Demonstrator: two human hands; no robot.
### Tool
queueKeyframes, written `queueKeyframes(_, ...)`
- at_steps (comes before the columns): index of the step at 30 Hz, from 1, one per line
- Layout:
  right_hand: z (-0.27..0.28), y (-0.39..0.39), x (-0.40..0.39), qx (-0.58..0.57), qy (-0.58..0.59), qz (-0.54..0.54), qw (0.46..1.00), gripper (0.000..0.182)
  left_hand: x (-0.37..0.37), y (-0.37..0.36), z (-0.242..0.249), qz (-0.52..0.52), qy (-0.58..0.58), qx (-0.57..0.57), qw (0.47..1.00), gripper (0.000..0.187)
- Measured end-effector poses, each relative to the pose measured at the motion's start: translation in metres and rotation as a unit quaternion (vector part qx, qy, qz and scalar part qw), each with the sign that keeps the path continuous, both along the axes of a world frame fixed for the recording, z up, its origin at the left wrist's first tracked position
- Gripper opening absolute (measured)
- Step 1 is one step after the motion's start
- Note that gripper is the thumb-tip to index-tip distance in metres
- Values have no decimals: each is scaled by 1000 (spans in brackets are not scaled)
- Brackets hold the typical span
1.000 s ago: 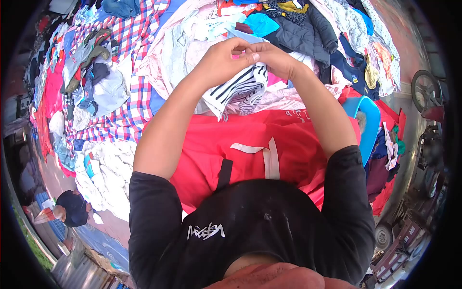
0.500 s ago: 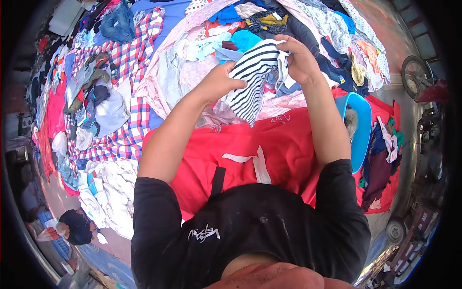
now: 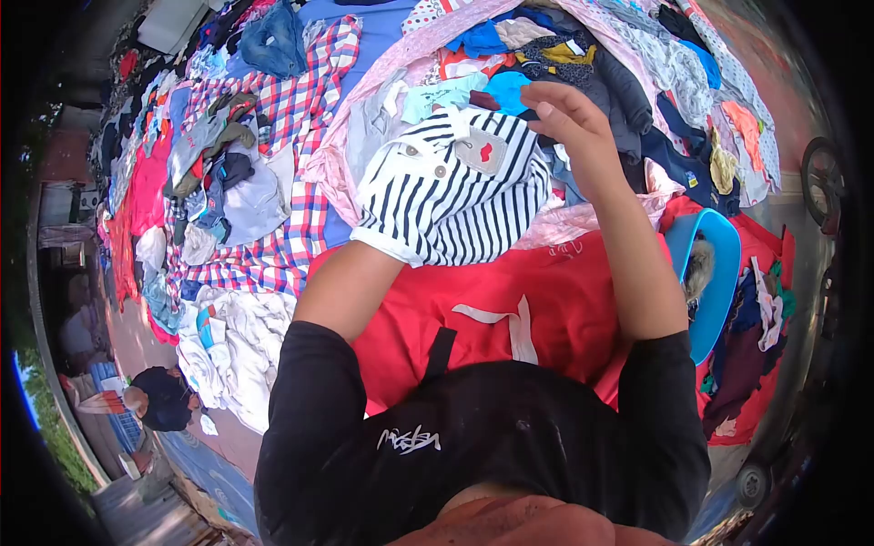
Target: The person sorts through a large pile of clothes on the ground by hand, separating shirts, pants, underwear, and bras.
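A small white garment with dark stripes [image 3: 464, 205] is spread over my left hand, whose forearm [image 3: 350, 287] enters at its lower left edge. My left fingers are hidden under the cloth. Two round buttons and a grey patch with a red shape [image 3: 482, 152] show on the garment's front. My right hand [image 3: 578, 127] is raised at the garment's upper right, fingers stretched and apart, with nothing visible in them. Below the garment lies red cloth [image 3: 492, 305] with white and black straps.
Piled clothes lie ahead on pink cloth [image 3: 341, 168]; more sit on a checked cloth [image 3: 300, 91] at left. A blue basin [image 3: 728, 273] stands right, beside clothes on red cloth. White clothes [image 3: 246, 341] are lower left, near another person [image 3: 164, 400]. A wheel [image 3: 824, 187] is far right.
The striped garment has turned and spread, now covering my left hand and showing its buttons and patch. My right hand has let go of its edge. The view has shifted slightly.
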State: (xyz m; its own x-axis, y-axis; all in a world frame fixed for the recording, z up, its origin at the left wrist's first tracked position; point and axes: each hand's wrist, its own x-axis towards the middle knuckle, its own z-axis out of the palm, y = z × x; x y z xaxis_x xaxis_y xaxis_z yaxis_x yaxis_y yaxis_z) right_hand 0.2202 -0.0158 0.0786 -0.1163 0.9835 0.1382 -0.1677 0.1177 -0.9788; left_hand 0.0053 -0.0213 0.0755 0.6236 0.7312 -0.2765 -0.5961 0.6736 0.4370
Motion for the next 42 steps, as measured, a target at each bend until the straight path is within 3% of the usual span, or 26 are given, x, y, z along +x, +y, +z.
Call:
queueKeyframes(2, -11, 6, 9, -98, -137, -91, 982, 44, 6, -2, 8, -18, -64, -26, 997, 78)
queueKeyframes(5, -12, 6, 13, -147, -36, 3, 988, 50, 13, 3, 15, -15, -112, -70, 991, 91)
queueKeyframes(7, -4, -1, 16, -196, 90, 109, 970, 63, 14, 9, 10, -16, -157, -92, 983, 100)
queueKeyframes(8, -7, -6, 17, -252, 115, 111, 955, 64, 12, 11, 5, -47, -231, -88, 968, 111)
queueKeyframes(9, -14, -10, 22, -307, 140, 111, 935, 65, 11, 7, 4, -51, -198, -49, 978, 109)
queueKeyframes(11, -32, -12, 40, -149, 110, 333, 925, 70, 13, -2, 18, -59, -129, 32, 989, 106)
queueKeyframes(12, -32, -11, 39, -128, 98, 394, 905, 65, 13, -4, 25, -27, -121, -6, 992, 105)
queueKeyframes(15, -18, -21, 33, -216, 3, 441, 871, 40, 0, 8, -5, -15, -92, -4, 996, 100)
queueKeyframes(16, -8, -25, 28, -195, 35, 404, 893, 30, -1, 4, -7, -17, -2, -2, 1000, 95)
queueKeyframes(17, -12, -26, 28, -158, 95, 357, 916, 29, -6, 2, -17, -78, 11, 12, 997, 82)
queueKeyframes(19, -11, -21, 27, -213, 239, 249, 914, 28, 4, -12, -29, -96, 54, 6, 994, 81)
queueKeyframes(20, -11, -14, 31, -200, 256, 192, 926, 28, 10, -15, -35, -94, 53, -3, 994, 80)
queueKeyframes(23, -14, -2, 45, -267, 409, 122, 864, 29, 22, -16, -34, -80, 34, -5, 996, 79)
queueKeyframes(24, -7, -4, 48, -245, 410, 86, 874, 31, 20, -13, -30, -72, 20, -3, 997, 78)
queueKeyframes(28, -14, -1, 59, -153, 438, 69, 883, 64, -5, -1, -11, -48, -66, 0, 997, 76)
queueKeyframes(29, -20, 0, 65, -128, 470, 118, 865, 61, -10, 1, -9, -46, -83, -1, 995, 76)
queueKeyframes(39, -24, 1, 68, -152, 371, -2, 916, 52, -27, -1, -5, -44, -150, -11, 988, 71)
queueKeyframes(42, -21, -2, 55, -54, 126, 6, 991, 77, -27, 4, -14, -32, -117, -9, 993, 69)
